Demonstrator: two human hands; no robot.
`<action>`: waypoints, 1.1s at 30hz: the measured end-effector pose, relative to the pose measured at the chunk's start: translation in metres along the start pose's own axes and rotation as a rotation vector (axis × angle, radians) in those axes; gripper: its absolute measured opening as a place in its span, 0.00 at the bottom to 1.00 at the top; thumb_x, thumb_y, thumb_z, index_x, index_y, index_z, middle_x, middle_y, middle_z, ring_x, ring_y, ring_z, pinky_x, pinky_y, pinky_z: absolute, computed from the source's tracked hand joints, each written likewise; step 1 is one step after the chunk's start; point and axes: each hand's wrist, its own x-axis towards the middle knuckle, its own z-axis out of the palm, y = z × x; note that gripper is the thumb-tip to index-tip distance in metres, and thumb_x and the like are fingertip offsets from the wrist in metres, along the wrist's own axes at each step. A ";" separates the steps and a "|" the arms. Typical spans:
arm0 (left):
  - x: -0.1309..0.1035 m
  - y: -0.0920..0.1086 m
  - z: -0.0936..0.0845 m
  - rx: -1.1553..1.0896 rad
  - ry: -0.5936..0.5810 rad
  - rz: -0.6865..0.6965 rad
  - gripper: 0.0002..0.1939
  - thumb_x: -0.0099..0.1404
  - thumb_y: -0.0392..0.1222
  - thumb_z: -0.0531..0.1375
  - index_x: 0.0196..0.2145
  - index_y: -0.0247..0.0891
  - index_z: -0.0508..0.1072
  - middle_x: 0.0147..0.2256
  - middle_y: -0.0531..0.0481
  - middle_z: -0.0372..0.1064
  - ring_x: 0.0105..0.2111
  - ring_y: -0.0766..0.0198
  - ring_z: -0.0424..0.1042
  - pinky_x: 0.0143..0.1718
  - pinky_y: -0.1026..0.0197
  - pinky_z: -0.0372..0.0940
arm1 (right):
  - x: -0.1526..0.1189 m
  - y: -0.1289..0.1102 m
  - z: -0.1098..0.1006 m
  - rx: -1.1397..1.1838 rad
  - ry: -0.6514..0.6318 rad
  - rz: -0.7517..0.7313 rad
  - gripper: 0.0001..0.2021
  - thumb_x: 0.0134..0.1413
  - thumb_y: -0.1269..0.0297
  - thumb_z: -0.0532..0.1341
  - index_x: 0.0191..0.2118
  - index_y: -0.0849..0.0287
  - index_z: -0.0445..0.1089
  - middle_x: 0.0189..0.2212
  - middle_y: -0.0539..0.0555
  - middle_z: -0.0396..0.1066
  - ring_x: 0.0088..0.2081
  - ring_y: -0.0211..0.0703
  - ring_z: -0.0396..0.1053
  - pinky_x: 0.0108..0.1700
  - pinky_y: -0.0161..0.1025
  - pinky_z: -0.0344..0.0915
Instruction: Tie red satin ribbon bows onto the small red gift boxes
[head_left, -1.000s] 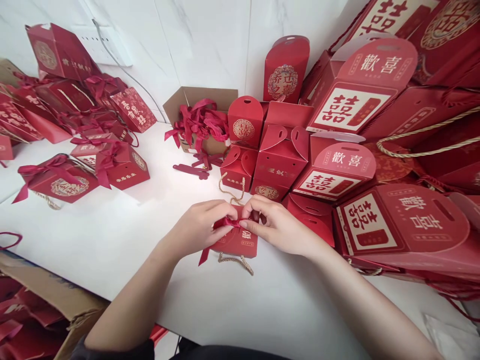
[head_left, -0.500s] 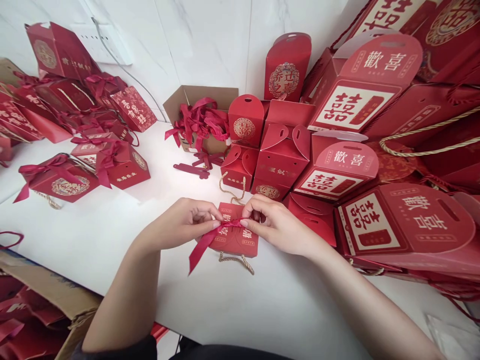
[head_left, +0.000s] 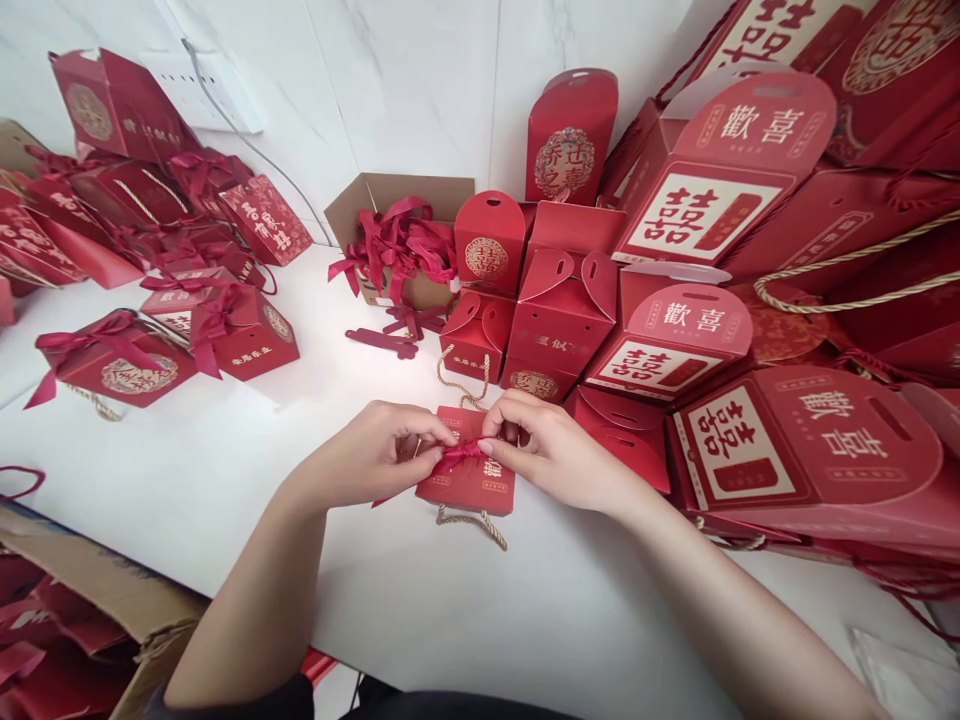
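A small red gift box (head_left: pixel 480 492) with pale lettering lies on the white table in front of me, its twisted gold cord handles (head_left: pixel 472 522) sticking out at the near and far sides. Across its top runs a crimson ribbon (head_left: pixel 461 454) with a knot at the middle. My left hand (head_left: pixel 401 450) pinches the ribbon just left of the knot, and one ribbon end hangs below that hand. On the other side, my right hand (head_left: pixel 544 445) pinches the ribbon between thumb and index finger, its remaining fingers curled.
An open cardboard box (head_left: pixel 397 200) of crimson ribbons stands by the wall. Stacked red gift boxes (head_left: pixel 675 350) crowd the right. Ribbon-tied boxes (head_left: pixel 247 335) sit on the left. A carton (head_left: pixel 161 620) of red items is at the lower left, below the table edge.
My left hand has shifted slightly right, closer to the knot. The long ribbon tail at the left is now mostly behind that hand. My right hand stays nearly in place.
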 end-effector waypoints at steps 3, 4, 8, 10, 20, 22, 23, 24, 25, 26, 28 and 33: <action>0.001 -0.001 0.000 0.021 0.001 0.062 0.09 0.64 0.43 0.62 0.40 0.40 0.78 0.29 0.52 0.72 0.21 0.71 0.65 0.24 0.68 0.62 | 0.000 0.000 0.000 0.000 0.011 -0.009 0.04 0.63 0.68 0.59 0.35 0.57 0.67 0.34 0.50 0.66 0.37 0.39 0.66 0.40 0.36 0.62; 0.002 -0.001 0.000 0.030 0.018 0.074 0.09 0.63 0.44 0.63 0.40 0.40 0.79 0.29 0.51 0.72 0.22 0.71 0.66 0.24 0.68 0.62 | 0.000 0.000 0.001 0.004 0.014 -0.010 0.04 0.63 0.68 0.59 0.35 0.57 0.67 0.34 0.50 0.66 0.37 0.39 0.66 0.40 0.36 0.62; 0.007 -0.004 0.003 0.017 0.041 0.074 0.09 0.67 0.44 0.59 0.37 0.41 0.80 0.28 0.51 0.72 0.26 0.69 0.67 0.25 0.68 0.61 | 0.000 0.000 0.002 0.008 0.014 -0.009 0.06 0.65 0.64 0.58 0.36 0.57 0.68 0.36 0.51 0.67 0.38 0.40 0.66 0.41 0.37 0.62; 0.008 -0.005 0.003 -0.034 0.007 0.039 0.11 0.68 0.45 0.58 0.36 0.39 0.78 0.29 0.51 0.71 0.26 0.69 0.65 0.25 0.68 0.59 | 0.000 -0.001 0.003 -0.004 0.019 0.002 0.07 0.66 0.63 0.57 0.36 0.57 0.68 0.35 0.51 0.67 0.38 0.40 0.66 0.41 0.37 0.62; 0.006 -0.002 0.001 -0.245 -0.059 -0.136 0.11 0.65 0.42 0.57 0.26 0.36 0.64 0.22 0.57 0.56 0.22 0.72 0.55 0.23 0.67 0.53 | -0.007 -0.008 0.001 -0.204 0.082 0.125 0.10 0.62 0.66 0.58 0.29 0.57 0.61 0.30 0.48 0.66 0.31 0.39 0.64 0.33 0.37 0.57; 0.006 -0.001 0.001 -0.252 -0.049 -0.169 0.11 0.64 0.39 0.56 0.25 0.36 0.62 0.21 0.57 0.54 0.22 0.72 0.53 0.22 0.67 0.51 | -0.008 -0.009 0.000 -0.256 0.075 0.156 0.10 0.62 0.66 0.58 0.28 0.57 0.59 0.30 0.48 0.66 0.30 0.39 0.63 0.31 0.37 0.56; 0.007 -0.001 0.001 -0.262 -0.048 -0.187 0.11 0.64 0.38 0.56 0.24 0.36 0.61 0.21 0.57 0.53 0.21 0.72 0.52 0.21 0.68 0.50 | -0.009 -0.009 -0.001 -0.275 0.070 0.168 0.11 0.62 0.66 0.58 0.28 0.57 0.59 0.30 0.49 0.66 0.29 0.38 0.63 0.31 0.37 0.55; 0.007 -0.001 0.001 -0.279 -0.051 -0.209 0.11 0.63 0.38 0.56 0.24 0.36 0.60 0.21 0.57 0.53 0.21 0.72 0.52 0.21 0.68 0.50 | -0.009 -0.010 -0.001 -0.289 0.064 0.178 0.11 0.62 0.66 0.58 0.28 0.57 0.59 0.30 0.49 0.66 0.29 0.38 0.63 0.31 0.36 0.55; 0.007 0.000 0.001 -0.296 -0.060 -0.238 0.11 0.63 0.38 0.55 0.23 0.37 0.59 0.20 0.57 0.53 0.20 0.73 0.52 0.21 0.68 0.50 | -0.009 -0.010 -0.002 -0.303 0.060 0.187 0.10 0.61 0.66 0.57 0.28 0.57 0.59 0.30 0.49 0.66 0.29 0.38 0.63 0.30 0.36 0.55; 0.007 0.000 0.001 -0.311 -0.076 -0.270 0.11 0.63 0.38 0.55 0.23 0.37 0.59 0.20 0.58 0.53 0.20 0.73 0.53 0.20 0.68 0.50 | -0.009 -0.011 -0.003 -0.316 0.057 0.195 0.10 0.61 0.66 0.57 0.28 0.57 0.60 0.30 0.49 0.66 0.29 0.39 0.63 0.31 0.36 0.55; 0.007 0.001 0.000 -0.323 -0.121 -0.332 0.11 0.62 0.38 0.55 0.23 0.37 0.59 0.18 0.58 0.53 0.18 0.73 0.53 0.19 0.68 0.50 | -0.009 -0.013 -0.003 -0.355 0.059 0.214 0.09 0.61 0.67 0.56 0.28 0.57 0.61 0.30 0.50 0.66 0.30 0.40 0.64 0.31 0.36 0.55; 0.002 0.000 -0.005 -0.257 -0.109 -0.325 0.13 0.63 0.39 0.56 0.22 0.37 0.60 0.19 0.58 0.52 0.19 0.73 0.52 0.19 0.68 0.48 | -0.011 -0.016 -0.002 -0.517 0.077 0.260 0.08 0.62 0.69 0.55 0.30 0.58 0.61 0.32 0.52 0.67 0.31 0.41 0.65 0.32 0.37 0.55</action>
